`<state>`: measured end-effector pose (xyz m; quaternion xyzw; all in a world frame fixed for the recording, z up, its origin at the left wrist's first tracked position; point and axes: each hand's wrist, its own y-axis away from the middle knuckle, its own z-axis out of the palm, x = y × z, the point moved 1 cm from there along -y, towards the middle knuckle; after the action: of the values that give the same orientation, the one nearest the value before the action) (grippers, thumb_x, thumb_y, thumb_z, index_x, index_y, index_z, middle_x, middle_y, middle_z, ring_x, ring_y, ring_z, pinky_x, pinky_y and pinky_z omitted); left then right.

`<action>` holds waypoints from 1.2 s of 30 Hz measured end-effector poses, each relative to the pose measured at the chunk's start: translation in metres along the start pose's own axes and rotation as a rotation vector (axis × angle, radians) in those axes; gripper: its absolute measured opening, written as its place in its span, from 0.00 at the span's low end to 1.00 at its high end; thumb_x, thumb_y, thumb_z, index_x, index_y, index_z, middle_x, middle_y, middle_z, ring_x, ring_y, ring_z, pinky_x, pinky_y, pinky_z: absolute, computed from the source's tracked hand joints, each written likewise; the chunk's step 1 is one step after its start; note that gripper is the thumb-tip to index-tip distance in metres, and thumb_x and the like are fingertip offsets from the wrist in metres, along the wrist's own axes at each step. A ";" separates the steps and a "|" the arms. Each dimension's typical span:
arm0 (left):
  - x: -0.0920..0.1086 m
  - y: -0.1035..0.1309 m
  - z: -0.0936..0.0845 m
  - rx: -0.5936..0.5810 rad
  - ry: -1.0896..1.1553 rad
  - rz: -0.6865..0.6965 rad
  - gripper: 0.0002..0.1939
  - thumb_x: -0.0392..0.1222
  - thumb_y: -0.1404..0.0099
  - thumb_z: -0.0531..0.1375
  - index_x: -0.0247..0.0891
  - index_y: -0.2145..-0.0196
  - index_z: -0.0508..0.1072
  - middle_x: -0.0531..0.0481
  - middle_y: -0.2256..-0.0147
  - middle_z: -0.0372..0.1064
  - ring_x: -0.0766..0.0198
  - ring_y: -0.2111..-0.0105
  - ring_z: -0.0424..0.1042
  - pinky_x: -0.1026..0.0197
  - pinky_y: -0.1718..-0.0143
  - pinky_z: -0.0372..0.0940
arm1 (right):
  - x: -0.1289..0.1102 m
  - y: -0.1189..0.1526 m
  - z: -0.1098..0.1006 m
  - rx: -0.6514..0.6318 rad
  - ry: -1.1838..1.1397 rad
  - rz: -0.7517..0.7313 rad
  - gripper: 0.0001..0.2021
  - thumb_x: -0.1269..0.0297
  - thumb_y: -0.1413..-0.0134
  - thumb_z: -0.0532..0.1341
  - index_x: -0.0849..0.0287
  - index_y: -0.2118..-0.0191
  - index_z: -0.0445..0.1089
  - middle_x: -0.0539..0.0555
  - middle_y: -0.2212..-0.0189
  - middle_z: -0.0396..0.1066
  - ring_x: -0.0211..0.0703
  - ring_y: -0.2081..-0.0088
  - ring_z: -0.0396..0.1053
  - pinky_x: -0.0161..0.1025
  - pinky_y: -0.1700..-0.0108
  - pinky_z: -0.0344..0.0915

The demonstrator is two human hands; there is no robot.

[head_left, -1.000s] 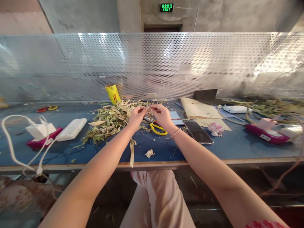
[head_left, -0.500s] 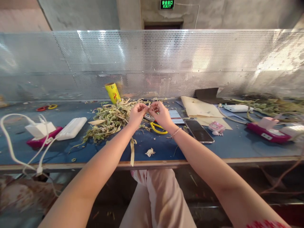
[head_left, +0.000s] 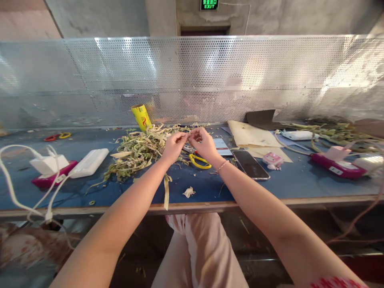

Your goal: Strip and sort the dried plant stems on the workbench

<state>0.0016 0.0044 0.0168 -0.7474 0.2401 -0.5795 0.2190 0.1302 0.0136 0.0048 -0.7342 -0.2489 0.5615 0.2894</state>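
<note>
My left hand point(head_left: 174, 146) and my right hand point(head_left: 201, 141) meet above the middle of the table, their fingertips pinched close together. Whatever lies between the fingers is too small to make out. Just left of my left hand spreads a heap of dried plant stalks and leaves point(head_left: 135, 154). Below my right hand lie scissors with yellow handles point(head_left: 199, 162), partly covered by the hand. A dry leaf strip point(head_left: 167, 192) hangs over the table's front edge, and a pale dry scrap point(head_left: 189, 192) lies to its right.
A dark phone point(head_left: 251, 165) and a lit screen point(head_left: 222, 147) lie right of my hands. Power strips point(head_left: 54, 176) with cables sit left and right. A yellow tube point(head_left: 141, 117) stands behind the heap, before a perforated metal screen point(head_left: 198, 80). Brown paper point(head_left: 255, 134) lies back right.
Both hands stay together in nearly the same place, with only slight finger movement. The whole view has shifted very slightly; the table items lie as before.
</note>
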 end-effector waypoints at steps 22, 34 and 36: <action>-0.006 -0.002 0.001 0.026 0.009 -0.011 0.08 0.39 0.52 0.61 0.36 0.71 0.69 0.52 0.74 0.67 0.70 0.74 0.64 0.66 0.71 0.60 | -0.007 -0.002 -0.008 -0.009 -0.099 -0.021 0.04 0.67 0.54 0.59 0.57 0.71 0.71 0.52 0.69 0.69 0.37 0.68 0.67 0.39 0.62 0.64; -0.006 -0.002 -0.002 0.040 0.026 -0.040 0.05 0.40 0.48 0.58 0.37 0.71 0.70 0.56 0.81 0.61 0.71 0.81 0.58 0.67 0.78 0.54 | -0.011 0.002 -0.010 -0.165 0.012 -0.145 0.11 0.65 0.51 0.58 0.52 0.60 0.72 0.53 0.66 0.61 0.37 0.64 0.62 0.35 0.68 0.65; -0.007 -0.002 -0.003 0.038 0.032 -0.058 0.04 0.39 0.48 0.58 0.38 0.72 0.69 0.57 0.82 0.59 0.72 0.82 0.57 0.67 0.79 0.52 | -0.012 0.003 -0.010 -0.193 0.047 -0.166 0.13 0.66 0.53 0.59 0.52 0.59 0.71 0.53 0.65 0.61 0.38 0.64 0.62 0.35 0.68 0.65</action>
<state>-0.0022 0.0102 0.0138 -0.7405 0.2107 -0.6018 0.2125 0.1373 0.0016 0.0136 -0.7485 -0.3548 0.4916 0.2686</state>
